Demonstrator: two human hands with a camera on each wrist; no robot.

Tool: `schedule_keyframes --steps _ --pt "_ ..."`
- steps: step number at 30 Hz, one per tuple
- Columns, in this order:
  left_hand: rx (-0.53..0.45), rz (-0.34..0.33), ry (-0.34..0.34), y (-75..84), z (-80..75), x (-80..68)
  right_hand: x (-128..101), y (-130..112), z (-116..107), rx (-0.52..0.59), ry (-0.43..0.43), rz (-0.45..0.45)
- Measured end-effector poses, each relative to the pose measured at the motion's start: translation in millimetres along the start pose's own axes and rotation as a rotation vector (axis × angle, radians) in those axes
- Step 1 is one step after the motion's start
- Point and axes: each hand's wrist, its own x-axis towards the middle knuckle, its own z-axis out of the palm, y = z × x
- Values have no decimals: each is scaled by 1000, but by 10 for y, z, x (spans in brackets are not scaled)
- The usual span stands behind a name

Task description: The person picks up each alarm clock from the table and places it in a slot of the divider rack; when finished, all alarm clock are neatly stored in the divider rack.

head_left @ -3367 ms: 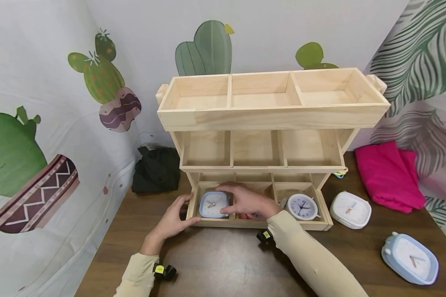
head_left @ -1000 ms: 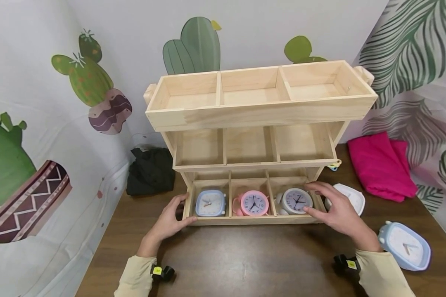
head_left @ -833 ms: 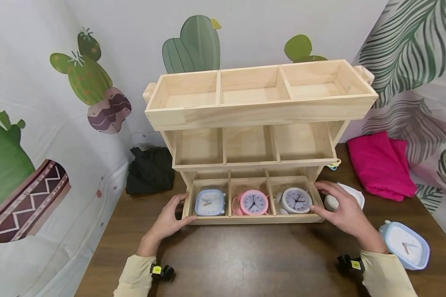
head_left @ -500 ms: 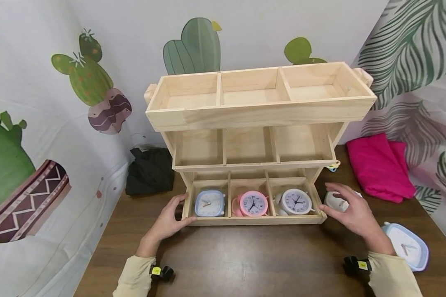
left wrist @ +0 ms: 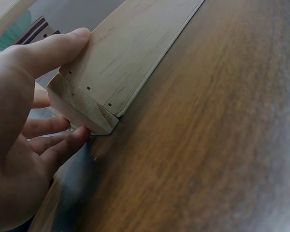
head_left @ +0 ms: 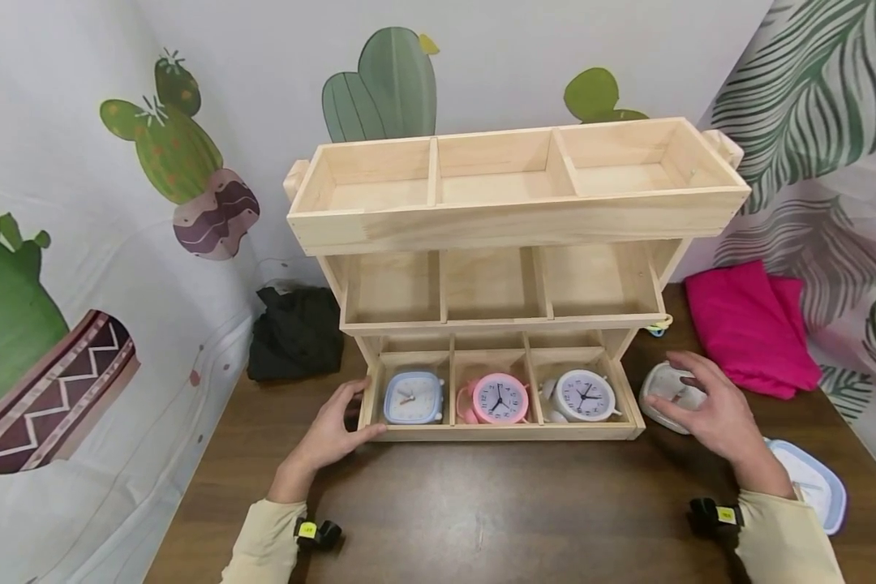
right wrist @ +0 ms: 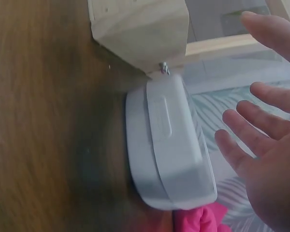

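Note:
A three-tier wooden storage rack (head_left: 518, 225) stands on the table. In the head view my left hand (head_left: 330, 438) holds the left front corner of its bottom tray (head_left: 496, 434). The thumb lies on the front board and the fingers on the end, as the left wrist view shows. Over a white alarm clock (head_left: 655, 388) right of the rack hovers my right hand (head_left: 723, 415), fingers spread; the right wrist view shows them apart from the clock. In the bottom tray sit a blue clock (head_left: 413, 398), a pink clock (head_left: 500, 399) and a white round clock (head_left: 584, 396), one per compartment.
Another blue alarm clock (head_left: 832, 495) lies at the right, partly behind my right forearm. Pink cloth (head_left: 748, 328) lies behind the white clock, and dark cloth (head_left: 295, 334) sits left of the rack. The upper two tiers have three bare compartments each.
My right hand left the blue clock's compartment, passed the tray's right end and moved right over the white clock on the table. The left hand stays at the tray corner.

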Motion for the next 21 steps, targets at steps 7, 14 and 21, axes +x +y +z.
schedule_keyframes --steps 7,14,21 --pt "13 -22 -14 21 -16 3 -29 54 -38 -84 -31 81" --pt "13 -27 -17 32 -21 -7 -18 129 -38 -88 -49 119" --pt "1 -12 -6 17 -15 -7 33 204 -96 -89 -86 171"
